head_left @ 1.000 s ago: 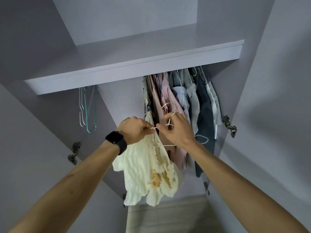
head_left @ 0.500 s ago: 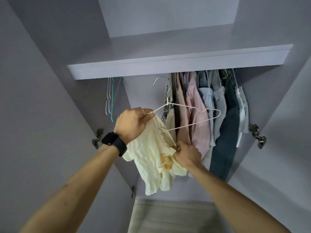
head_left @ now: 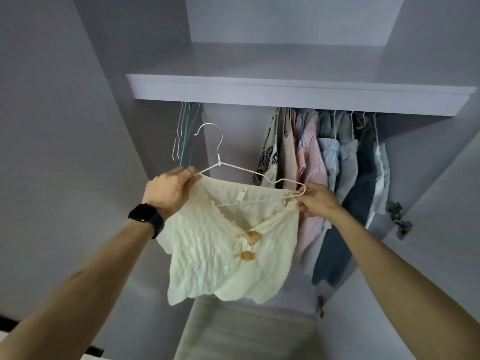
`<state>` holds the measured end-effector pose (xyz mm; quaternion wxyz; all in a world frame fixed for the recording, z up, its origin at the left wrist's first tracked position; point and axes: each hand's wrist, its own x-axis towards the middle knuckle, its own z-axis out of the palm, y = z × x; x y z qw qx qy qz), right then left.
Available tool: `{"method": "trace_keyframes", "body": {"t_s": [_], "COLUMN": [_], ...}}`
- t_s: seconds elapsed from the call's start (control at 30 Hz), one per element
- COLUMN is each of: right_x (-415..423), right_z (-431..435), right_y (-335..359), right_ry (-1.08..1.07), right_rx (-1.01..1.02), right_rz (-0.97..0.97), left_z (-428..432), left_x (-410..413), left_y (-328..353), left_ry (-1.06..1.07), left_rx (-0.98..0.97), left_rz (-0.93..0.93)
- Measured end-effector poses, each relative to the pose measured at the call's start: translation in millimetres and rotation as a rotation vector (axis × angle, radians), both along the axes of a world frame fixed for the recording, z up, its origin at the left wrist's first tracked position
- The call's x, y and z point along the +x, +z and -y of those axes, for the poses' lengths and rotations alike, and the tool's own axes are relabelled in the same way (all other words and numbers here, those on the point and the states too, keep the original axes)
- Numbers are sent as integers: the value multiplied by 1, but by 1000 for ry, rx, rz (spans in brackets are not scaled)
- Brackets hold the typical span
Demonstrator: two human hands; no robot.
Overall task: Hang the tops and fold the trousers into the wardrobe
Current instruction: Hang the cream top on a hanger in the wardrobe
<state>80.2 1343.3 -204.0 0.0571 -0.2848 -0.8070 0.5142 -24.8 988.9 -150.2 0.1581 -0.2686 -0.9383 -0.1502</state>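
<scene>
The cream top hangs between both hands on a white hanger. The left hand pinches the top's left shoulder at the hanger's end. The right hand pinches the right shoulder at the other end.

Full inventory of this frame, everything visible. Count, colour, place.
top: one, cream with tan buttons, half on the hanger, held before the wardrobe
hanger: one, white wire, held between both hands, hook up
spare hangers: a few, white and teal, left on the rail
hung clothes: several, exact count unclear, pink, blue, grey, patterned, right on the rail
shelf: one, pale lilac, above the rail
hinges: two, metal, right door
watch: one, black, left wrist
ring: one, silver, left finger
left hand: grips the hanger's left end
right hand: pinches the top's shoulder at the hanger's right end
</scene>
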Motion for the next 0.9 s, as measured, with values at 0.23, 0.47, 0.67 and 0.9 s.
{"method": "trace_keyframes", "body": {"t_s": [0.23, 0.47, 0.67, 0.9], "right_x": [6, 3, -7, -17], "right_z": [-6, -13, 7, 16], "right_y": [17, 26, 29, 53], "right_ry": [61, 96, 76, 157], "right_rx": [-96, -236, 7, 407], "right_rz": [60, 57, -8, -23], "left_z": [-5, 0, -21, -24], "left_x": [2, -6, -2, -15], "left_y": [5, 6, 6, 17], "left_ry": [31, 74, 133, 227], "left_rx": [-103, -195, -229, -245], "left_rz": [-92, -105, -73, -18]}}
